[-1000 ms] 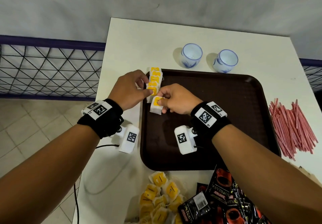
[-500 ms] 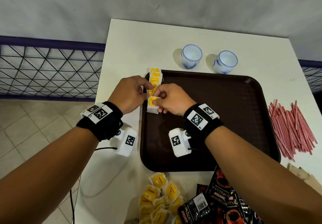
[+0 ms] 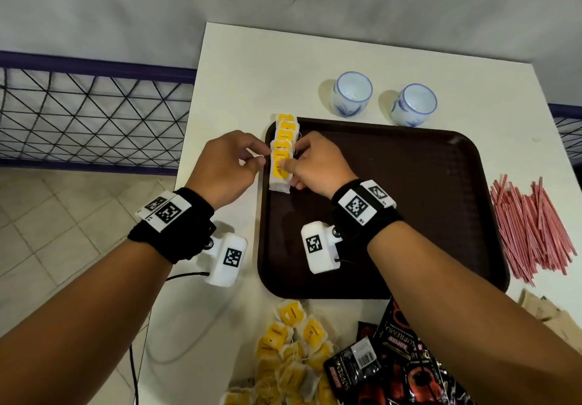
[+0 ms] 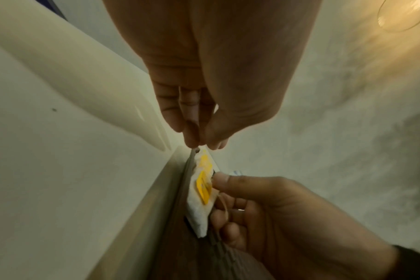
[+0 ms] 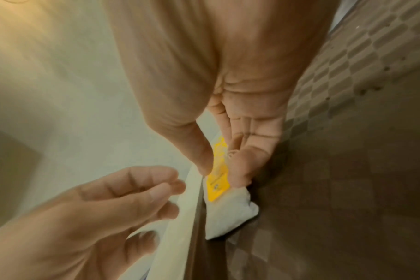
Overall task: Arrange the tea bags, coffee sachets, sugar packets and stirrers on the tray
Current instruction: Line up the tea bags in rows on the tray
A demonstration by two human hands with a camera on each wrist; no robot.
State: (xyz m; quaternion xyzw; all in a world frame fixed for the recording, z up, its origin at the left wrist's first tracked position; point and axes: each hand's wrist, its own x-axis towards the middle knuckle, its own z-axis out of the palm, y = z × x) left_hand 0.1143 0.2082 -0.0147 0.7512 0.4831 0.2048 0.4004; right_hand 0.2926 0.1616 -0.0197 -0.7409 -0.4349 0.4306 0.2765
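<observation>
A row of yellow-tagged tea bags (image 3: 285, 130) lies along the left edge of the dark brown tray (image 3: 409, 215). The nearest tea bag (image 3: 278, 182) sits at the row's near end. My right hand (image 3: 288, 165) pinches its yellow tag between thumb and fingers; the right wrist view shows this pinch (image 5: 218, 174) on the white bag (image 5: 228, 212). My left hand (image 3: 263, 156) is beside the tray's left rim, fingertips drawn together at the row's edge (image 4: 203, 146). Whether they pinch a bag is unclear.
On the table's near edge lie a loose tea bag pile (image 3: 289, 348) and black coffee sachets (image 3: 393, 367). Red stirrers (image 3: 532, 231) and brown packets (image 3: 548, 313) lie right of the tray. Two cups (image 3: 351, 92) (image 3: 413, 103) stand behind it. The table's left edge runs close to my left hand.
The tea bag in my right hand has slid away from me and straightened against the end of the row. Both hands followed it.
</observation>
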